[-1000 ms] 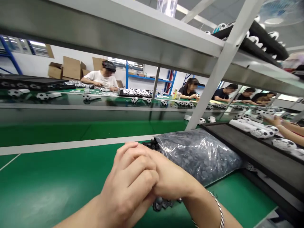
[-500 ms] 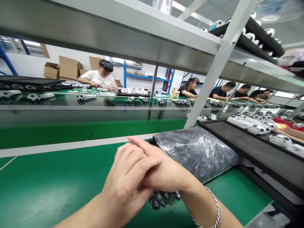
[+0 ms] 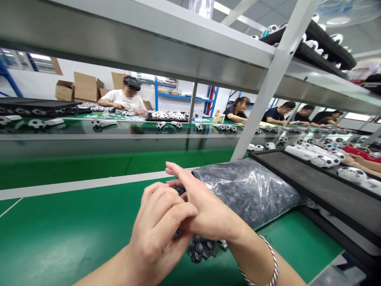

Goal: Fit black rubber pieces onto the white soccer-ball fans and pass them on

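My left hand (image 3: pixel 162 224) has its fingers curled against the palm side of my right hand (image 3: pixel 199 202), low in the middle of the view. The right hand is tilted, its fingers extended up and left, a twisted bracelet (image 3: pixel 272 258) at its wrist. A small dark piece (image 3: pixel 181 191) shows between the hands; which one grips it is unclear. Several black pieces (image 3: pixel 201 249) lie on the green table (image 3: pixel 74 230) under the right hand. Just behind that hand rests a clear bag of dark pieces (image 3: pixel 253 194).
A black tray (image 3: pixel 321 186) and football-patterned parts (image 3: pixel 351 174) stand at the right, near another person's arm. A slanted white post (image 3: pixel 268 91) rises behind the bag. Beyond runs a belt (image 3: pixel 127 129) with ball-patterned parts; several people sit past it.
My hands have parted slightly at the fingertips, uncovering the small dark piece. The right fingers have lifted and spread a little. Parts on the belt have shifted slightly left.
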`<state>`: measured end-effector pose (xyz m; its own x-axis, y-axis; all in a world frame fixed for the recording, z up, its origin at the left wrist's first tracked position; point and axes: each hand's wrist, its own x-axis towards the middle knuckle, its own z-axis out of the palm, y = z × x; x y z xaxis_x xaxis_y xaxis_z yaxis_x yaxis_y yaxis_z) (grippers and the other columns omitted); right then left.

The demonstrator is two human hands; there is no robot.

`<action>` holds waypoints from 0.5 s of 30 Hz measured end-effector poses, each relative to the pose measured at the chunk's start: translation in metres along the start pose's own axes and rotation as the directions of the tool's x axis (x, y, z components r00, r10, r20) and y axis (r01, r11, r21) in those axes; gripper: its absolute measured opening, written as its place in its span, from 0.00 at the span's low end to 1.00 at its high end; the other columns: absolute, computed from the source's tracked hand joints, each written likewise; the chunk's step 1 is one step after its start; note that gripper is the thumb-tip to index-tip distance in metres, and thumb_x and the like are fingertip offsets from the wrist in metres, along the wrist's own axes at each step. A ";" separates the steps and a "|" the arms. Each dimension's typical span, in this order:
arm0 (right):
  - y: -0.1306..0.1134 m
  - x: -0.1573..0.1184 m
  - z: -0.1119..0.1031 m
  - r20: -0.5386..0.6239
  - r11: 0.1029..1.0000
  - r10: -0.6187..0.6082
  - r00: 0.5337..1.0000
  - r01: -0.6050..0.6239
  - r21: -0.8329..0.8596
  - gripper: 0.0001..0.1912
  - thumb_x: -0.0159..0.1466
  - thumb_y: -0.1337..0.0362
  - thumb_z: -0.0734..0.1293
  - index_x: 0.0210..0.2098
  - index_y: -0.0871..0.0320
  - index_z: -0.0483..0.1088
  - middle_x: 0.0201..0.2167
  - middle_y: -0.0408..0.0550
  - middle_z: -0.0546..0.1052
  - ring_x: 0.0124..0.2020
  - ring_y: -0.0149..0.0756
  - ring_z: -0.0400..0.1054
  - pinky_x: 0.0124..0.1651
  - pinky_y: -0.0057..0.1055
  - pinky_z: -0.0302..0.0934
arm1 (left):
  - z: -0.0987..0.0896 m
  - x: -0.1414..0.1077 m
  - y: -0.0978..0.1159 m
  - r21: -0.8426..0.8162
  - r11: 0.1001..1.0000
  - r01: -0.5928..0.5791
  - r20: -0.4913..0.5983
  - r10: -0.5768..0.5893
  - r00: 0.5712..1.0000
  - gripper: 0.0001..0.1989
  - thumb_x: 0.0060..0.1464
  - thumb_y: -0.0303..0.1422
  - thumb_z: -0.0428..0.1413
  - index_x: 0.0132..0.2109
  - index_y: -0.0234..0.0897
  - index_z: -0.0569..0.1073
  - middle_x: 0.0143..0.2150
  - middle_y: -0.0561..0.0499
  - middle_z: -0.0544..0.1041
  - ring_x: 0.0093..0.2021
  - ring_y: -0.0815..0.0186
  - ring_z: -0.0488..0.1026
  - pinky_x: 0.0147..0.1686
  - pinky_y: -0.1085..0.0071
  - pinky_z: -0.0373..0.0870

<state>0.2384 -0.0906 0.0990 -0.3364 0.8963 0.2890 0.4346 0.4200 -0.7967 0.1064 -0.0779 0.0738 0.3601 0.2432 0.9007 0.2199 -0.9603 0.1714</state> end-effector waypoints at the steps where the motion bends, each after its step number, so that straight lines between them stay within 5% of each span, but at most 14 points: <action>1: -0.001 0.000 0.000 -0.006 1.000 -0.022 1.000 0.022 -0.017 0.44 0.49 0.65 0.67 0.61 0.54 0.43 0.58 0.51 0.54 0.54 0.38 0.56 0.53 0.37 0.59 | 0.000 0.000 0.000 -0.011 1.000 -0.002 -0.012 0.002 1.000 0.11 0.43 0.17 0.54 0.33 0.35 0.67 0.26 0.53 0.66 0.30 0.67 0.64 0.36 0.62 0.63; 4: -0.003 -0.002 0.000 -0.055 0.998 -0.046 0.997 0.043 -0.056 0.42 0.50 0.66 0.66 0.61 0.54 0.43 0.58 0.50 0.56 0.54 0.38 0.56 0.53 0.38 0.58 | 0.001 -0.001 0.001 -0.027 0.999 -0.017 -0.039 0.016 0.999 0.11 0.42 0.17 0.55 0.32 0.35 0.66 0.26 0.53 0.67 0.30 0.67 0.64 0.37 0.60 0.64; 8: -0.005 -0.003 0.001 -0.126 0.998 -0.023 0.992 0.017 -0.053 0.40 0.53 0.65 0.65 0.61 0.51 0.43 0.59 0.48 0.54 0.54 0.38 0.56 0.49 0.37 0.61 | 0.000 -0.002 0.000 0.032 0.999 -0.038 -0.021 0.039 0.999 0.18 0.44 0.17 0.55 0.44 0.33 0.67 0.29 0.51 0.68 0.33 0.66 0.65 0.39 0.59 0.63; 15: -0.006 -0.002 0.000 -0.134 0.997 -0.076 0.988 0.078 0.008 0.43 0.50 0.69 0.66 0.61 0.50 0.43 0.58 0.48 0.55 0.52 0.38 0.58 0.44 0.32 0.63 | -0.004 0.007 0.005 0.020 0.998 -0.057 -0.046 0.058 0.997 0.12 0.43 0.18 0.56 0.35 0.36 0.69 0.28 0.52 0.69 0.32 0.67 0.66 0.38 0.60 0.65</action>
<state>0.2370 -0.0952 0.1032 -0.2531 0.8727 0.4175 0.4009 0.4874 -0.7757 0.1065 -0.0816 0.0824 0.3303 0.1811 0.9263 0.2176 -0.9696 0.1119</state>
